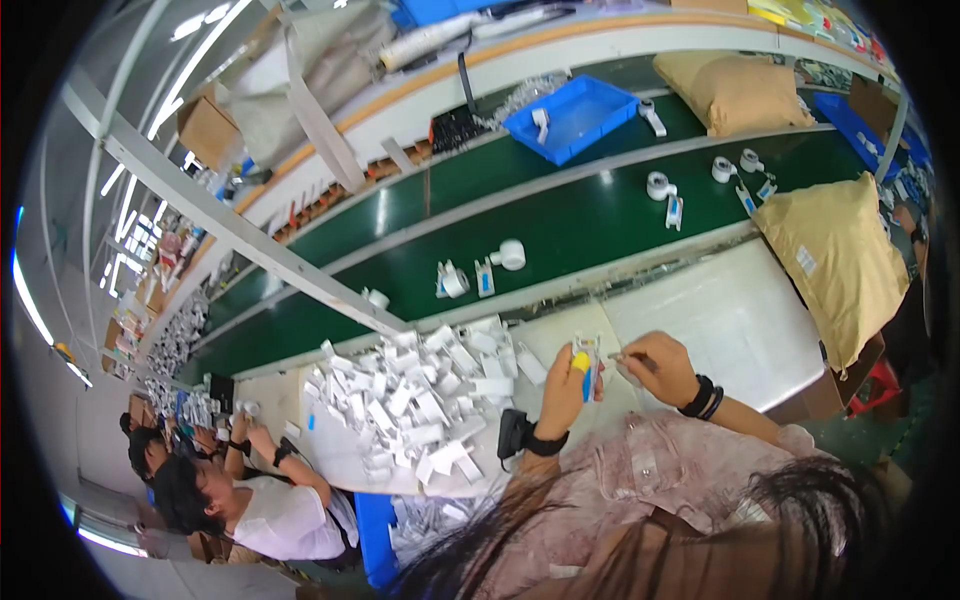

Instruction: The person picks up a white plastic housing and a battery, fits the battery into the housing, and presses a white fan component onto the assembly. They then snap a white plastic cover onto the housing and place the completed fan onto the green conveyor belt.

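Note:
My left hand (562, 402) is closed around a small white plastic part with a blue strip (588, 384), held upright above the table. Something yellow (580, 362) covers the tip of its thumb. Just to the right, my right hand (662, 368) is pinched, its fingertips close to the part. A thin small thing seems to stick out of that pinch, too small to name. Beside my left hand spreads a large heap of white plastic pieces (415, 400) on the pale worktable (700, 310). Both wrists wear black bands.
Beyond the table runs a green conveyor belt (400, 250) carrying several white round-headed units (510, 254). A blue tray (572, 118) stands farther back. At the right lies a brown paper package (838, 265). A blue bin (376, 540) sits below the table's edge. A co-worker (270, 510) works at the left.

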The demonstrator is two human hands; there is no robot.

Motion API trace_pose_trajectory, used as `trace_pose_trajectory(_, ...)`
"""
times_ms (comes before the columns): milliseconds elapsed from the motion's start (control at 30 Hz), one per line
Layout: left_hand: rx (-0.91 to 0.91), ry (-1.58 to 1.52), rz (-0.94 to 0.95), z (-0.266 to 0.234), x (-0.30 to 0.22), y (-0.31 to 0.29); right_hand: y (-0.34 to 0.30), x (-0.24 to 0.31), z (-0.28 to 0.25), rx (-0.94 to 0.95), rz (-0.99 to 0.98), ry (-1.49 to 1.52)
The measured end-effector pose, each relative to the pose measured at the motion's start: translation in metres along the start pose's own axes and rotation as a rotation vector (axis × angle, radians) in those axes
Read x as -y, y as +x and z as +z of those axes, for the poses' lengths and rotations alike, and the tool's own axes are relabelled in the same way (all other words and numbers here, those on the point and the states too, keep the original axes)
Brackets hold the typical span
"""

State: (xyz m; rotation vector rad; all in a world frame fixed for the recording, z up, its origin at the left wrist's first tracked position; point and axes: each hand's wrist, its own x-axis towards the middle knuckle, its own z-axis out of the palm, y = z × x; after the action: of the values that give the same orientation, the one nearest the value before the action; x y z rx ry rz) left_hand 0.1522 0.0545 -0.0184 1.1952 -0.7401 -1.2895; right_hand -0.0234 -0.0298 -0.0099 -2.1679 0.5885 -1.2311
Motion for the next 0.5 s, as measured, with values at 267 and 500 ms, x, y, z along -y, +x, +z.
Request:
trace_pose_trajectory(267, 0.083, -0.053, 0.127, 0.008, 0.001, -0.006, 0.009, 0.005, -0.002, 0.03, -0.157, 0.021)
trace_pose_trajectory(500, 0.124, -0.016, 0.171, 0.018, 0.0, -0.017, 0.004, 0.007, 0.0, 0.024, -0.135, 0.05)
